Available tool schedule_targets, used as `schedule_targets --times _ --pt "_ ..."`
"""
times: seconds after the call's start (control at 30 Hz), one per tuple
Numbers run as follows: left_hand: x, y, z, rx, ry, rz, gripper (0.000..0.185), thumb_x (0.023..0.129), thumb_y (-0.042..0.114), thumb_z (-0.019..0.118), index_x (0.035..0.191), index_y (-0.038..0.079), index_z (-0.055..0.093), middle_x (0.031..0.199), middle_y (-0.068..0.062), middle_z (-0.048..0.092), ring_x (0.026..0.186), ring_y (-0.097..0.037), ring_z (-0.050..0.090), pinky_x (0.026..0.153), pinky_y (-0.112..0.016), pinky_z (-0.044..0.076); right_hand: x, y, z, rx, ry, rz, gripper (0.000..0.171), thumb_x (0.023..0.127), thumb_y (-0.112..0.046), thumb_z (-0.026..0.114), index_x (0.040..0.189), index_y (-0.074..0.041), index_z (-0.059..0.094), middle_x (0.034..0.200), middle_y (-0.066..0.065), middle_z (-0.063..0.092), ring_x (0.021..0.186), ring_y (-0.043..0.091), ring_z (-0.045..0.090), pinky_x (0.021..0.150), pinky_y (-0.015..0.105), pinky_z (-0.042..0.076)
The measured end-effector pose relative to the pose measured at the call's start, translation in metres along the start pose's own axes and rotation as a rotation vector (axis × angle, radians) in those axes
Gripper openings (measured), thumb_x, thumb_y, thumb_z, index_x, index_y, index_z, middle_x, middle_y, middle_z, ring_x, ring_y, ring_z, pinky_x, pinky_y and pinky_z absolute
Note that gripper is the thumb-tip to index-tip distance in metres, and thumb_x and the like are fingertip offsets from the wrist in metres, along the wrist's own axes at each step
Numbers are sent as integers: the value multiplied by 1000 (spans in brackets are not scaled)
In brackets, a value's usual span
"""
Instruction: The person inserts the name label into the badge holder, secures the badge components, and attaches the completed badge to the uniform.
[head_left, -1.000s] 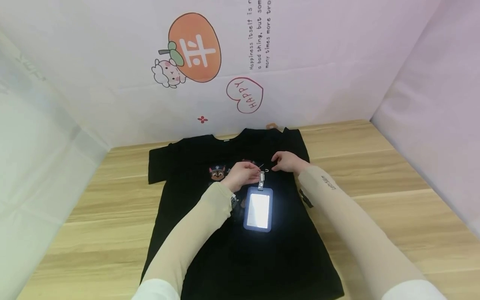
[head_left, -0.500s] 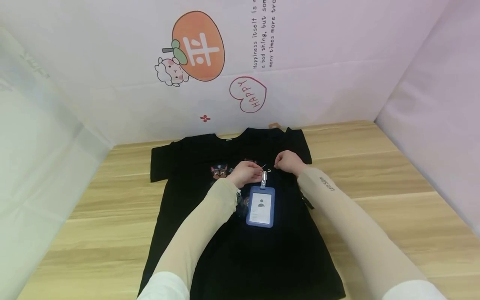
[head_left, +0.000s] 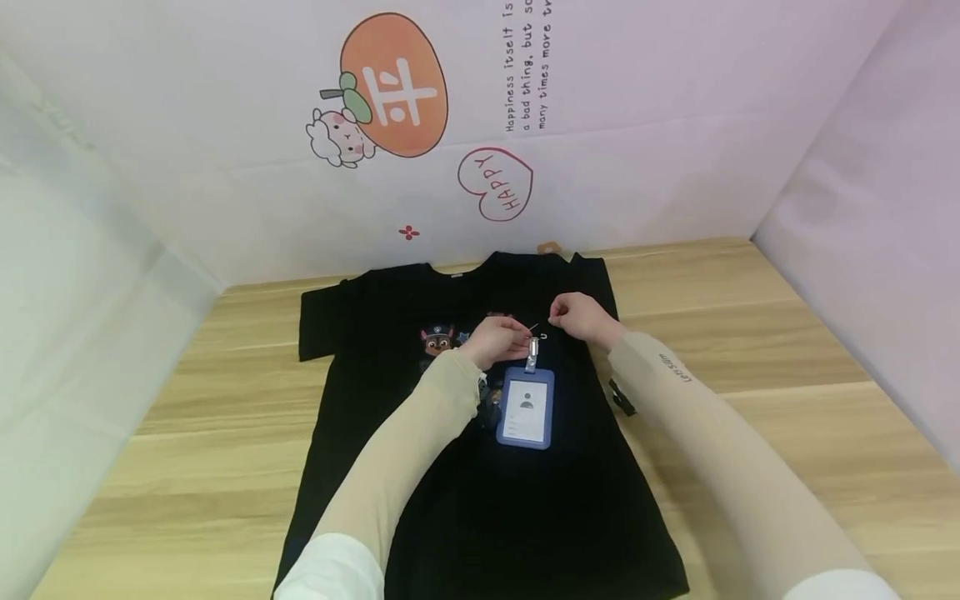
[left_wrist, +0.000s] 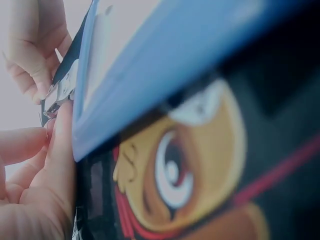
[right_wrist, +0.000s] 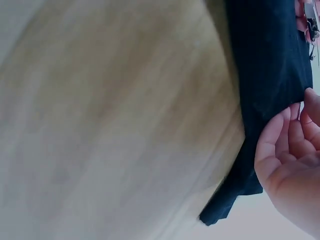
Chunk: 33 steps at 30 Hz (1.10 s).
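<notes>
A black t-shirt (head_left: 450, 500) with a cartoon dog print (head_left: 437, 340) lies flat on the wooden table (head_left: 750, 333). On its chest rests a blue badge holder (head_left: 525, 408) with a metal clip (head_left: 532, 357) and a thin safety pin (head_left: 537, 333) at its top. My left hand (head_left: 498, 340) pinches the pin at the clip. My right hand (head_left: 577, 318), just right of the pin, pinches the shirt fabric. In the left wrist view the badge holder (left_wrist: 165, 65) and the print (left_wrist: 190, 165) fill the frame. In the right wrist view, curled fingers (right_wrist: 285, 150) touch the shirt (right_wrist: 265, 65).
Fabric walls close the table on three sides: white at the left (head_left: 67, 333), pink at the right (head_left: 885, 208), stickered at the back (head_left: 390, 92). A small black tag (head_left: 621, 398) sticks out at the shirt's right edge. A small brown object (head_left: 549, 247) lies behind the collar.
The glare on the badge holder has gone and its card now shows. Both hands and the badge have shifted slightly right and away. Both grips look the same.
</notes>
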<state>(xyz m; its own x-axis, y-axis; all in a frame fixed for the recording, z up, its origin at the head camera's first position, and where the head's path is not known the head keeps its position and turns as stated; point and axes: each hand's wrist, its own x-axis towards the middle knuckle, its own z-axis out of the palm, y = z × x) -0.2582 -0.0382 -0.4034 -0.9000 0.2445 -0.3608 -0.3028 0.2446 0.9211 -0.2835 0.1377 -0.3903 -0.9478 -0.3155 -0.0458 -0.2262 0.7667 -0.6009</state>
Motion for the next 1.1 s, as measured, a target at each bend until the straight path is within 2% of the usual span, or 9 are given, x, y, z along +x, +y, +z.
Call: schedule_targets --times 0.2,0.4,0.67,0.9,1.1 --pt "5 -1 3 -29 3 -1 22 96 5 52 110 -8 62 92 -14 65 78 -13 63 82 -29 55 -1 0 -2 -2 5 -13 9 91 -6 58 83 -2 58 78 8 58 72 22 51 67 30 39" --pt "7 -2 5 4 15 -1 23 96 4 52 112 -8 63 104 -19 66 82 -14 64 81 -28 55 -3 -1 -5 56 36 -29 5 89 -6 62 87 -2 59 78 7 60 71 20 51 65 28 39" --pt "9 1 5 38 34 -7 22 95 8 55 111 -5 65 104 -17 68 86 -15 67 80 -26 55 -6 -2 -9 118 21 -32 7 89 -4 62 91 -2 56 82 11 63 72 20 52 66 28 40" --pt "8 2 5 36 47 -1 20 95 9 55 105 -4 67 93 -12 70 84 -15 68 77 -25 56 -7 -3 -7 149 21 -19 9 90 -5 60 95 -1 53 90 14 64 80 23 54 72 30 41" --pt "8 1 8 17 74 -20 22 95 8 55 109 -4 66 100 -16 69 85 -15 67 79 -26 56 -9 -4 -7 159 4 -23 7 91 -3 58 95 -2 53 91 14 64 81 23 54 73 31 41"
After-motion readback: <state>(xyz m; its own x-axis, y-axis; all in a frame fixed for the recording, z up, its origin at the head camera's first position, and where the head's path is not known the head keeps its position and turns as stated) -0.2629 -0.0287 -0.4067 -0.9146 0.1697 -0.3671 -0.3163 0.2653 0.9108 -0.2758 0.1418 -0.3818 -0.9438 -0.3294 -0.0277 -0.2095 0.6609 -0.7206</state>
